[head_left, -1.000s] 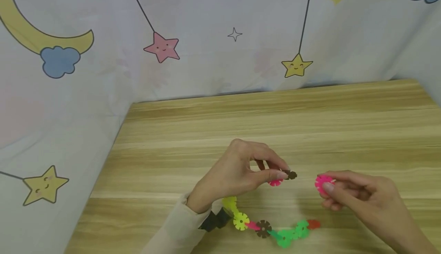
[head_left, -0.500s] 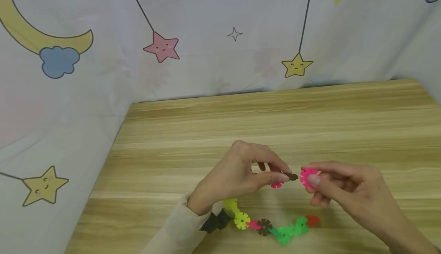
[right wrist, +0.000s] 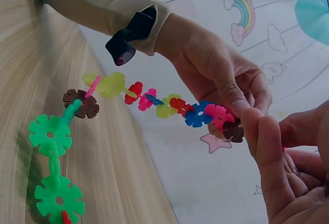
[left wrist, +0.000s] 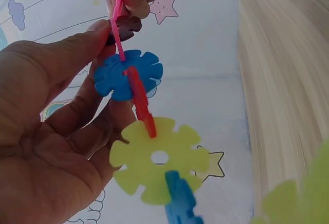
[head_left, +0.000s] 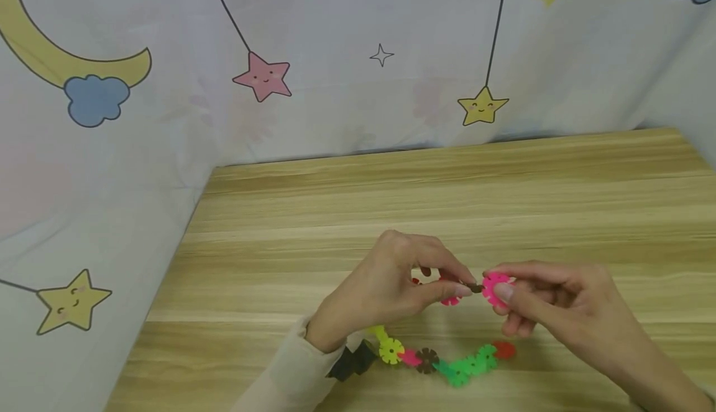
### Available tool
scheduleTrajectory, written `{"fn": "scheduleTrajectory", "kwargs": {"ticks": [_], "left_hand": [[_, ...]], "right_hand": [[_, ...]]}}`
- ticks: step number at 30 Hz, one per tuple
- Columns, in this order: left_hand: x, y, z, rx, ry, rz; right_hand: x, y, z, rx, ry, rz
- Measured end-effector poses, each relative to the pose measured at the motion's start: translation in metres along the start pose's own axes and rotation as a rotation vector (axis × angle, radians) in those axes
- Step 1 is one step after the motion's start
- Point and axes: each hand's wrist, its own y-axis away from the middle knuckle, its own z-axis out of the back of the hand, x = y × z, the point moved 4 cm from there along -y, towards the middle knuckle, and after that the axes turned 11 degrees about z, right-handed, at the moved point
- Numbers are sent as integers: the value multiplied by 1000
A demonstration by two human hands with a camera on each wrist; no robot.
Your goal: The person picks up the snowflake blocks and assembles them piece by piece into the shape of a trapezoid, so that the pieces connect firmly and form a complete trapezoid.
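Notched plastic snowflake discs are linked in a chain that hangs from my left hand [head_left: 391, 275]. Its thumb and forefinger pinch the chain's end, where a brown disc [head_left: 476, 288] follows a pink one [right wrist: 218, 115] and a blue one [left wrist: 128, 75]. Between the thumb and fingers of my right hand [head_left: 570, 294] is a separate bright pink disc [head_left: 493, 291], its edge right at the brown disc. In the right wrist view my fingers hide that pink disc. Further along the chain come a yellow disc [left wrist: 159, 160] and a red one [left wrist: 141, 100].
The chain's lower part, with yellow [head_left: 391, 350], brown [head_left: 427, 360], green [head_left: 472, 365] and red [head_left: 504, 350] discs, curves low over the wooden table [head_left: 313, 213]. A black wrist camera [right wrist: 128, 39] sits on the left cuff. Behind hangs a printed cloth [head_left: 347, 107].
My right hand has moved left and brought its pink disc up against the brown one. The left hand has barely shifted, while the chain's lower part has drawn slightly upward in view.
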Motion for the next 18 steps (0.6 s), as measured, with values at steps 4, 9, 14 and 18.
{"fn": "scheduleTrajectory", "kwargs": {"ticks": [4,9,14,18], "left_hand": [[-2,0,-3,-32,-10,-44],[-7,0,-6,-104,-69,-108],[-11,1,-7,-164,-103,-124],[-11,1,-8,-198,-130,-131]], "right_hand": [[1,-1,3,32,48,-38],[1,-5,7,59,12,-29],[0,-9,7,74,-60,-20],[-2,-11,6,81,-108,-41]]}}
